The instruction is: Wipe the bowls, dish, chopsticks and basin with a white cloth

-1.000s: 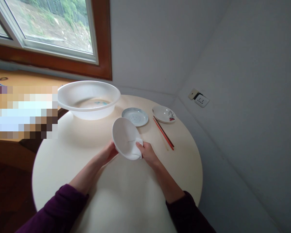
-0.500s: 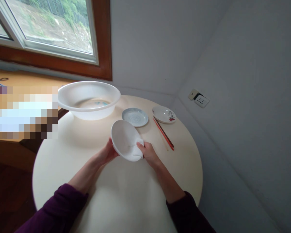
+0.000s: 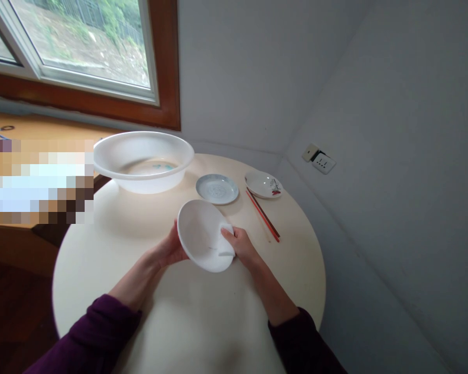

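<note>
A white bowl [image 3: 198, 234] is held above the table, tilted so that its inside faces me. Around its left outer side my left hand [image 3: 173, 246] is closed, its fingers partly hidden behind the bowl. My right hand [image 3: 239, 244] pinches a folded white cloth [image 3: 226, 243] over the bowl's right rim, thumb on the inside and fingers behind. A thin dark mark shows in the bowl near the cloth. Beyond the bowl lies a pale blue-grey plate [image 3: 217, 189]. To the right are several chopsticks [image 3: 263, 216], red and dark brown, with a paler one beside them.
A large translucent basin [image 3: 148, 179] stands at the table's back left. A shallow white dish [image 3: 263, 184] with a flower pattern sits at the back right, touching or near the chopsticks. The round table [image 3: 203, 322] borders the wall, which bears a socket [image 3: 323, 162].
The bowl has come slightly lower and nearer to me, tilting more toward me. My right hand with the cloth has shifted a little to the right along the rim.
</note>
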`<state>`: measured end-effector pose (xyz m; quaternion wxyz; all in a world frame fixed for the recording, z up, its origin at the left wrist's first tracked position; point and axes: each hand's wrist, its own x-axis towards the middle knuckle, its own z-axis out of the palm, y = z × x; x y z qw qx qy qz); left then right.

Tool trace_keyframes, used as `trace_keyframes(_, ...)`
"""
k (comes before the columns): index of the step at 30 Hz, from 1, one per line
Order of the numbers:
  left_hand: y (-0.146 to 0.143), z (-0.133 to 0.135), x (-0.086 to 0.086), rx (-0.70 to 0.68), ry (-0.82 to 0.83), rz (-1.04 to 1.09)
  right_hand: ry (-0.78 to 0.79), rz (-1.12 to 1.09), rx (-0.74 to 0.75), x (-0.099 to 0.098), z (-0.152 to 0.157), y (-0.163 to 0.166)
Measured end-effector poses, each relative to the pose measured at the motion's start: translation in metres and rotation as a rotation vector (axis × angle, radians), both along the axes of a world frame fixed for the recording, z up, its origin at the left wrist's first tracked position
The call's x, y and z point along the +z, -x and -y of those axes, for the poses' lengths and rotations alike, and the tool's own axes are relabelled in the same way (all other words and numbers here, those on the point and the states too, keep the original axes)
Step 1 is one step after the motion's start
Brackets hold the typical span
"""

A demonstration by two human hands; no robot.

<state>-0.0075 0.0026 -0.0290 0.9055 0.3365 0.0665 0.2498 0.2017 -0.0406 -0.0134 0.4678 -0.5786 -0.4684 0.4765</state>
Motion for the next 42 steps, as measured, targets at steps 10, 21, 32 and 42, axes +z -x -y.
trace_keyframes(10,-0.003,0.005,0.011,-0.066,0.012,-0.002,0.037,-0.176,-0.022,-0.002,-0.002,-0.001)
trace_keyframes(21,-0.002,0.007,0.016,-0.094,-0.040,-0.018,0.037,-0.180,-0.043,-0.003,-0.002,0.000)
trace_keyframes(32,-0.002,0.004,0.010,-0.010,0.028,-0.038,0.043,-0.212,-0.065,-0.005,-0.005,-0.001)
trace_keyframes(42,-0.014,0.005,0.023,0.420,0.078,-0.228,-0.063,-0.118,-0.179,-0.005,-0.007,0.000)
